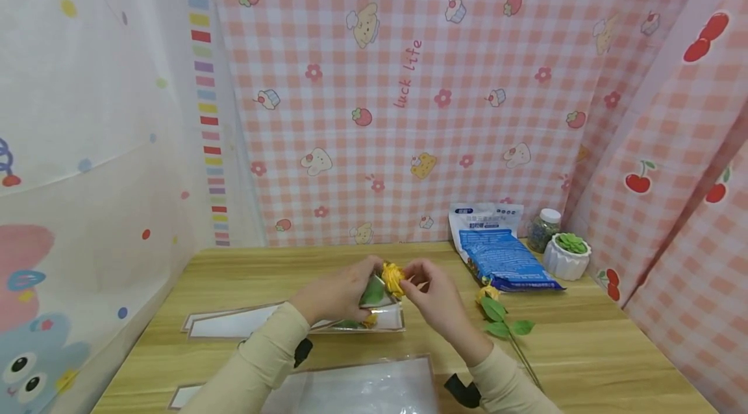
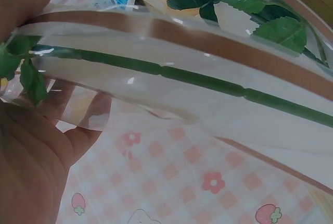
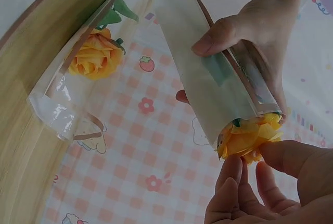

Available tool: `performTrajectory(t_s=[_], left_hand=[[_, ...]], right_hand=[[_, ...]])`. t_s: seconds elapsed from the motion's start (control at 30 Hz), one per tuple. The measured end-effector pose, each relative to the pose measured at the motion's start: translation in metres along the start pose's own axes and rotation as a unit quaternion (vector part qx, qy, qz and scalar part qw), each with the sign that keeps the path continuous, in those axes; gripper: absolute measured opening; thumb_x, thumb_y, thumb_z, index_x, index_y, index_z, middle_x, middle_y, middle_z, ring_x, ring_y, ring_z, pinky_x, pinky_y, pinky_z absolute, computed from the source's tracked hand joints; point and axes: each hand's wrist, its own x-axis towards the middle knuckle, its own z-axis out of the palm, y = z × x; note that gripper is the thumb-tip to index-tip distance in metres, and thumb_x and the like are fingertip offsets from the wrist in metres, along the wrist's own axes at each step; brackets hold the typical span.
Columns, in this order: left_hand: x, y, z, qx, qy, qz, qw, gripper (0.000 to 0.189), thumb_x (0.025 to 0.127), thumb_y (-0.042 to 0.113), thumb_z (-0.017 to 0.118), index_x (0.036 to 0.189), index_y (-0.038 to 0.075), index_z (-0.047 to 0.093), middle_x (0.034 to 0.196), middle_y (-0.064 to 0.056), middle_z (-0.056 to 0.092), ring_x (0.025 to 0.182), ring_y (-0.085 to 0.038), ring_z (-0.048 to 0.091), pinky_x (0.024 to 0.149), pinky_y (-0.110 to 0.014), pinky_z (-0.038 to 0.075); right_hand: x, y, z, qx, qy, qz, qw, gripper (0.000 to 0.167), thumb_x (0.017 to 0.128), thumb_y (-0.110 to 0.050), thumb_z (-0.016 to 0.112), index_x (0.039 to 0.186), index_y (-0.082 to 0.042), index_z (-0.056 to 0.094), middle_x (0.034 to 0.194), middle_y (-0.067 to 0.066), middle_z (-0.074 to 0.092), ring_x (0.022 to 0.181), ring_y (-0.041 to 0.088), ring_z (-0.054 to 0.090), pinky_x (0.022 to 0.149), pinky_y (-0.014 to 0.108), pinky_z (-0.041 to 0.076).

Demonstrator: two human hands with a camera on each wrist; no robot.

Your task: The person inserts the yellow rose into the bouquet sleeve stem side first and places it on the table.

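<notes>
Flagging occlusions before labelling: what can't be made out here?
Head: fine print on blue packet, too small.
Head: near end of flat clear plastic, cut off by bottom edge.
Left wrist: far end of rose stem, cut off by right edge.
Right wrist: parts of left hand, hidden behind wrapped sleeve.

Looks like small curtained-off craft nook, home or studio, can't tell which. Pink gingham curtain [image 1: 409, 135] with strawberries and cupcakes behind wood-look tabletop [image 1: 245, 271], cartoon-print white curtain [image 1: 111, 109] at side. Yellow flowers [image 3: 95, 60], clear sleeves [image 3: 56, 112], cute potted succulent [image 1: 567, 263] around.
</notes>
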Motion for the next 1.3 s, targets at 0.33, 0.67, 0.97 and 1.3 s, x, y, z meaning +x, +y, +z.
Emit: performTrajectory(t_s=[0.33,0.67,0.97,1.3], left_hand=[[-0.001,-0.002,0.0,0.01,0.01,-0.001,0.9999,0.095,0.077,0.013,0.087,0.148,0.015,0.023,0.119,-0.008,0.053,0.095,-0.015,0.058,0.081,-0.03,0.053],[-0.002,-0.003,0.0,0.018,0.02,-0.002,0.9996,0.102,0.075,0.014,0.088,0.152,0.014,0.022,0.122,-0.007,0.053,0.089,-0.013,0.056,0.075,-0.027,0.052],[-0.004,0.002,-0.005,0.034,0.022,-0.008,0.9991,0.105,0.073,0.016,0.09,0.154,0.015,0.022,0.123,-0.006,0.051,0.101,-0.018,0.053,0.095,-0.047,0.046],[-0.005,0.0,-0.009,0.019,0.025,-0.003,0.9995,0.103,0.074,0.016,0.089,0.153,0.014,0.023,0.133,-0.01,0.049,0.119,-0.025,0.054,0.098,-0.051,0.042]], right_hand=[[-0.003,-0.002,0.006,-0.006,0.001,-0.031,0.9995,0.012,0.089,0.0,0.074,0.096,-0.006,0.067,0.086,0.001,0.065,0.079,0.015,0.06,0.067,0.027,0.049],[-0.002,-0.006,0.012,-0.036,0.0,-0.048,0.9982,0.013,0.089,0.0,0.074,0.094,-0.008,0.065,0.083,-0.001,0.063,0.077,0.014,0.059,0.066,0.027,0.049],[-0.002,-0.007,0.02,-0.045,0.001,-0.08,0.9958,0.019,0.086,0.004,0.076,0.094,-0.009,0.065,0.086,0.0,0.065,0.078,0.017,0.062,0.069,0.032,0.049],[-0.004,-0.009,0.02,-0.056,-0.009,-0.097,0.9936,0.014,0.089,0.003,0.073,0.097,-0.008,0.072,0.096,0.002,0.068,0.077,0.013,0.058,0.066,0.027,0.049]])
